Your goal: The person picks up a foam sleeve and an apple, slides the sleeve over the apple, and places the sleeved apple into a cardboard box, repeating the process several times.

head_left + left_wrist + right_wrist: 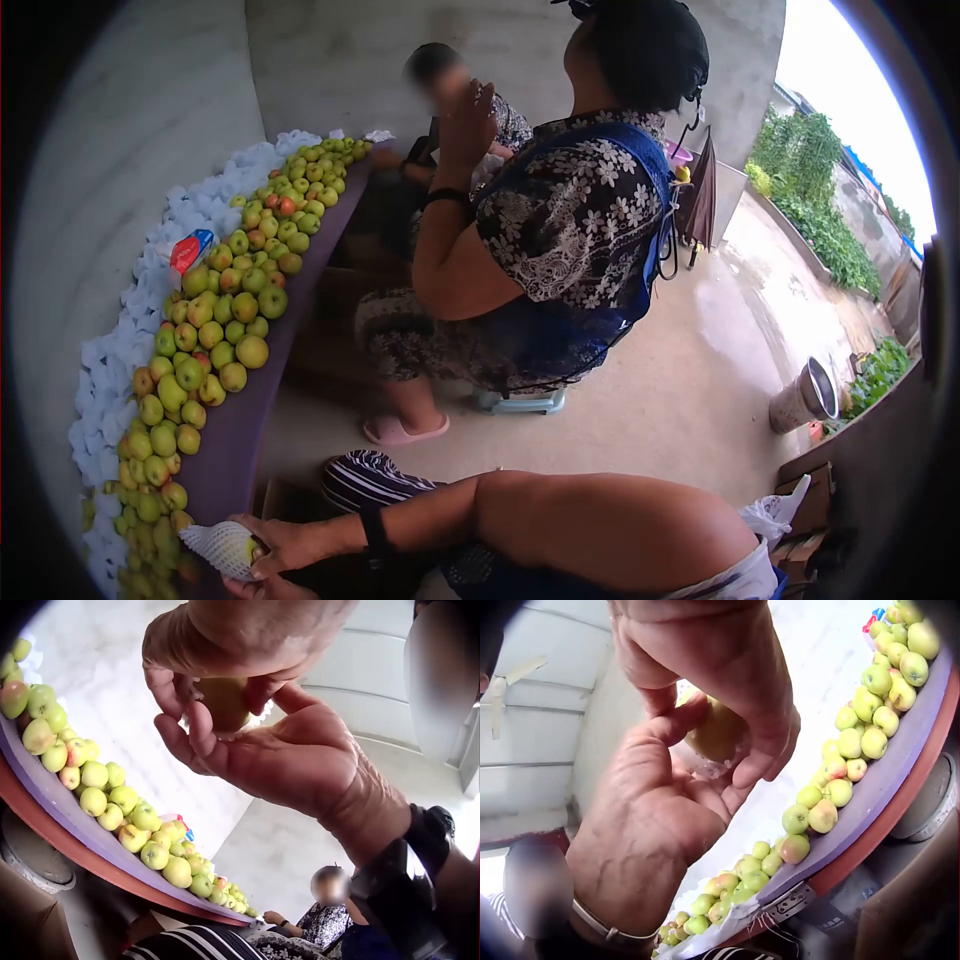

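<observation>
A yellow-green apple (225, 709) (718, 735) sits between both hands, partly inside a white foam net (218, 547) (709, 766). My right hand (285, 541) (304, 754) (705, 649) curls its fingers round it from one side. From the other side my left hand (268, 590) (240, 637) (649, 784) holds it with thumb and fingers. Both hands are near the front edge of the purple-topped table (222, 455), beside the long pile of apples (190, 375). The hands hide part of the fruit.
White foam nets (110, 350) lie along the wall behind the apples, with a red and blue packet (190, 252) on them. A seated person (590, 200) in a floral top is close by, another person (510, 125) beyond. A metal bucket (805, 395) stands on the floor.
</observation>
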`<state>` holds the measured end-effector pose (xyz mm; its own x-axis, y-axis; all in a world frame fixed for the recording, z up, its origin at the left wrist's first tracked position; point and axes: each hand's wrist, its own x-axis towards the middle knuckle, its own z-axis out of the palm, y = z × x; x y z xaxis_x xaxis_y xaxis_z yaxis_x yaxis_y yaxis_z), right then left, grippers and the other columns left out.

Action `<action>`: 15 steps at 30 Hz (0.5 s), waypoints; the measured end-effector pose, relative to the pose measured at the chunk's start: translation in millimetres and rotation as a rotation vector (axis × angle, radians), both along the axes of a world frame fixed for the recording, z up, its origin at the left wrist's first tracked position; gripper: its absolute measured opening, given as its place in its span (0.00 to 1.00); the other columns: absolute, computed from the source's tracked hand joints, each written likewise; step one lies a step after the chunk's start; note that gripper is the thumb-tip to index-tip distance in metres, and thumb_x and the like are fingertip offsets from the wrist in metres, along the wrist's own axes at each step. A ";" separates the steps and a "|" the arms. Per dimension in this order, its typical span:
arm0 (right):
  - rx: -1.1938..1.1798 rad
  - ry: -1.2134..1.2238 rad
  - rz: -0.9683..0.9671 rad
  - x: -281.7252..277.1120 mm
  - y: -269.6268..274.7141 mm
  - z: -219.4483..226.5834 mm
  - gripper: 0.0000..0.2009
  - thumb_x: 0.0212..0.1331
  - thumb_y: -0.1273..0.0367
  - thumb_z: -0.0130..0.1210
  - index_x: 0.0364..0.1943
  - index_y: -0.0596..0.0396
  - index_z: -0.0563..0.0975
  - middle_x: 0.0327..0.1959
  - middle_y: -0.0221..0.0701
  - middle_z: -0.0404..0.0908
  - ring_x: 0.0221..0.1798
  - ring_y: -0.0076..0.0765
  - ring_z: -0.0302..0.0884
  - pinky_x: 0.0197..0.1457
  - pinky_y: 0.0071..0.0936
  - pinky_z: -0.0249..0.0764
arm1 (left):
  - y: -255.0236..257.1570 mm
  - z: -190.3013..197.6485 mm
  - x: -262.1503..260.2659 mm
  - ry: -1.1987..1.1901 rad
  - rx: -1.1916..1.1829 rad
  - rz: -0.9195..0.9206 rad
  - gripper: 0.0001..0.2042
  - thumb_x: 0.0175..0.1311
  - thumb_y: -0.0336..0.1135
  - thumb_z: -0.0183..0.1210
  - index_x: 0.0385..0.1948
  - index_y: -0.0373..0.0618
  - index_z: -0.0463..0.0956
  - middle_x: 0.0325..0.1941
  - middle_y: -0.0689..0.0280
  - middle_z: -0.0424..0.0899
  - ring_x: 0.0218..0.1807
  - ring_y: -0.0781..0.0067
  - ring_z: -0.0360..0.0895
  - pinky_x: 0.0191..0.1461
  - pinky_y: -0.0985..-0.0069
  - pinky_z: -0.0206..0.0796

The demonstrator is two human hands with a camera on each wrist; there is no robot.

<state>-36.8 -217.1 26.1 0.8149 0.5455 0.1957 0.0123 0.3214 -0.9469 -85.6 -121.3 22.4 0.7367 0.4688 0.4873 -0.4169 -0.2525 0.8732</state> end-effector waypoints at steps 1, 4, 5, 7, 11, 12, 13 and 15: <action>-0.034 -0.001 -0.010 -5.2 -2.0 2.1 0.36 0.48 0.64 0.61 0.60 0.63 0.55 0.49 0.42 0.72 0.54 0.40 0.70 0.57 0.33 0.66 | 2.2 -11.4 1.4 0.021 -0.055 0.018 0.18 0.58 0.29 0.54 0.46 0.26 0.64 0.48 0.47 0.72 0.49 0.58 0.73 0.51 0.66 0.69; 0.093 0.007 -0.054 -10.3 -3.4 -5.5 0.34 0.48 0.65 0.60 0.59 0.63 0.58 0.46 0.39 0.73 0.46 0.35 0.74 0.48 0.29 0.72 | 1.4 -23.9 -0.9 0.071 -0.223 0.049 0.21 0.58 0.28 0.52 0.53 0.30 0.62 0.52 0.49 0.70 0.53 0.61 0.71 0.54 0.69 0.66; 0.095 0.071 -0.039 -13.3 -5.8 -7.5 0.33 0.49 0.66 0.60 0.58 0.63 0.58 0.45 0.38 0.73 0.43 0.32 0.74 0.43 0.26 0.72 | 0.1 -21.5 -7.5 0.072 -0.300 -0.015 0.21 0.57 0.29 0.54 0.52 0.30 0.63 0.51 0.49 0.71 0.52 0.61 0.72 0.53 0.68 0.67; 0.083 0.204 -0.018 -17.0 -17.5 -2.7 0.31 0.49 0.66 0.60 0.57 0.62 0.60 0.42 0.35 0.74 0.37 0.26 0.74 0.34 0.21 0.74 | -6.5 -0.7 -24.4 0.068 -0.538 -0.252 0.22 0.56 0.31 0.57 0.51 0.29 0.64 0.48 0.50 0.73 0.50 0.60 0.73 0.52 0.67 0.68; 0.152 0.183 -0.078 -21.2 -23.4 -0.1 0.24 0.48 0.66 0.61 0.47 0.62 0.68 0.33 0.33 0.76 0.27 0.21 0.72 0.21 0.14 0.68 | -7.4 25.1 -45.7 0.110 -0.841 -0.566 0.24 0.52 0.34 0.62 0.47 0.29 0.67 0.42 0.51 0.77 0.46 0.58 0.76 0.49 0.65 0.70; 0.140 0.137 -0.095 -23.4 -22.5 -0.3 0.24 0.46 0.66 0.63 0.47 0.62 0.68 0.33 0.34 0.76 0.29 0.23 0.73 0.24 0.17 0.69 | -6.3 28.1 -49.5 0.103 -0.876 -0.601 0.24 0.51 0.35 0.64 0.46 0.28 0.67 0.40 0.51 0.78 0.45 0.58 0.77 0.48 0.64 0.71; 0.128 0.091 -0.112 -25.7 -20.2 -1.9 0.25 0.44 0.66 0.64 0.46 0.63 0.69 0.34 0.34 0.76 0.31 0.26 0.74 0.27 0.20 0.71 | -2.0 23.3 -49.4 0.132 -0.889 -0.598 0.25 0.55 0.39 0.59 0.50 0.31 0.64 0.45 0.53 0.74 0.49 0.59 0.73 0.53 0.66 0.65; 0.103 -0.005 -0.144 -30.7 -18.7 0.5 0.26 0.40 0.67 0.66 0.45 0.63 0.70 0.34 0.34 0.77 0.35 0.31 0.76 0.34 0.25 0.75 | 4.6 15.3 -47.9 0.189 -0.915 -0.591 0.28 0.63 0.47 0.50 0.58 0.36 0.58 0.56 0.55 0.67 0.58 0.63 0.65 0.62 0.68 0.55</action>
<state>-67.6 -235.8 26.6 0.8820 0.4002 0.2487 0.0696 0.4114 -0.9088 -133.5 -116.7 37.7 0.9895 0.1440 -0.0076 -0.0989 0.7162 0.6909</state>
